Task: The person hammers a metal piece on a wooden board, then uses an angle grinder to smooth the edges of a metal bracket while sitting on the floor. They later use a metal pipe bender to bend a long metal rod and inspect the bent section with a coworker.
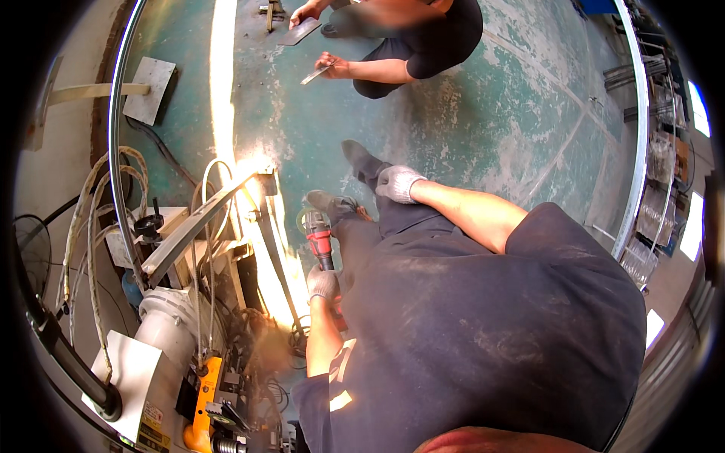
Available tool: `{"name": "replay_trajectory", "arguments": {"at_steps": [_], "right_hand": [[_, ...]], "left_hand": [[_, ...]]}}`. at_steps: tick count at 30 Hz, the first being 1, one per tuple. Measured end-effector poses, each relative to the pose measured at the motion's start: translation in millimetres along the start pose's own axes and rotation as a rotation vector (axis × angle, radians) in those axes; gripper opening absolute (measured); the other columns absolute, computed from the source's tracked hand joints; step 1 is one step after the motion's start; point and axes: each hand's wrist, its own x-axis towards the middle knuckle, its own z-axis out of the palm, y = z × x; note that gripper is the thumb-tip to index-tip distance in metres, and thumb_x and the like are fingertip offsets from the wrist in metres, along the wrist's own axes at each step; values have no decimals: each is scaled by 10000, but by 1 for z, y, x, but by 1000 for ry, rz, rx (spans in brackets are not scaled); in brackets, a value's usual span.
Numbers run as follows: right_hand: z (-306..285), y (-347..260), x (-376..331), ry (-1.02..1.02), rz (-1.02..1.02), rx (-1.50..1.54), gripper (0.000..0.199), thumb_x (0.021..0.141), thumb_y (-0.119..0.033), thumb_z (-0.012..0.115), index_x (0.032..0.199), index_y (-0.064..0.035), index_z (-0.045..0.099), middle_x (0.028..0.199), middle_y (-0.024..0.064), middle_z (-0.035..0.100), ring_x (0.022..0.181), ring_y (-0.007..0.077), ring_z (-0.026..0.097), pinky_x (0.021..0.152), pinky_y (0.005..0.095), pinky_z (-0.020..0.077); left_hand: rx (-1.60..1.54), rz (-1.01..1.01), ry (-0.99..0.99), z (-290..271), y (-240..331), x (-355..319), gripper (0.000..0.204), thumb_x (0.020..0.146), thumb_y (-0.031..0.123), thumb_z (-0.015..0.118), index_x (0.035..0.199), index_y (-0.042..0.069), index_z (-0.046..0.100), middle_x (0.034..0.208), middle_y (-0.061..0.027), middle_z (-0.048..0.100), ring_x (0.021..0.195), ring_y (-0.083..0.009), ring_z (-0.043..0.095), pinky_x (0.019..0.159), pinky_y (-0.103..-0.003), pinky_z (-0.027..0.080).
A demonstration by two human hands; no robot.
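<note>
Two gloved hands show: our left hand (323,285) grips the red tool (320,243), long axis pointing away toward our foot (329,204), while our right hand (399,183) rests closed beyond it.

Open green floor ahead; clutter packed on the left

A broad stretch of green floor (483,128) is left free to the right and front; passage leftward is blocked by the angled metal bar (200,226), looped hoses (91,219) and a white machine housing (162,332); further ahead, room is taken by a crouching person (408,45).
</note>
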Motion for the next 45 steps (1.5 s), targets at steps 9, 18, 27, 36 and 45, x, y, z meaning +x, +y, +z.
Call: {"name": "replay_trajectory", "arguments": {"at_steps": [9, 18, 27, 36, 45], "right_hand": [[17, -5, 13, 18, -391, -293, 496, 966, -383, 732, 1388, -123, 747, 1274, 236, 770, 1217, 414, 734, 1076, 498, 559], [-84, -203, -56, 942, -1116, -47, 811, 920, -413, 798, 1638, -172, 508, 1617, 240, 565, 1519, 451, 508, 1219, 539, 468], [-42, -35, -8, 35, -327, -209, 493, 935, -362, 700, 1361, -124, 772, 1310, 199, 784, 1252, 403, 731, 1071, 494, 569], [-19, 74, -8, 139, 130, -43, 478, 925, -408, 739, 1318, -143, 802, 1356, 185, 771, 1299, 381, 710, 1116, 461, 551], [-13, 72, 1, 135, 116, -50, 468, 931, -396, 753, 1321, -143, 804, 1341, 184, 778, 1291, 383, 716, 1108, 461, 557]], "left_hand": [[75, 89, 38, 9, -22, 19, 363, 804, 195, 803, 1109, 2, 767, 961, -179, 801, 883, -331, 769, 840, -454, 588], [96, 65, 25, -15, 22, -20, 494, 864, 420, 856, 1151, 22, 793, 1062, -219, 819, 1037, -368, 788, 948, -454, 587], [161, 51, 18, -12, 11, -13, 354, 850, 234, 769, 1126, 13, 788, 1017, -205, 811, 993, -343, 792, 925, -446, 590], [181, 72, -72, -10, -8, 16, 428, 898, 435, 762, 1026, 32, 824, 908, -205, 817, 971, -382, 816, 936, -483, 597], [187, 99, -26, -21, 36, -17, 353, 925, 366, 791, 1000, 21, 800, 830, -158, 808, 855, -300, 815, 818, -433, 611]]}}
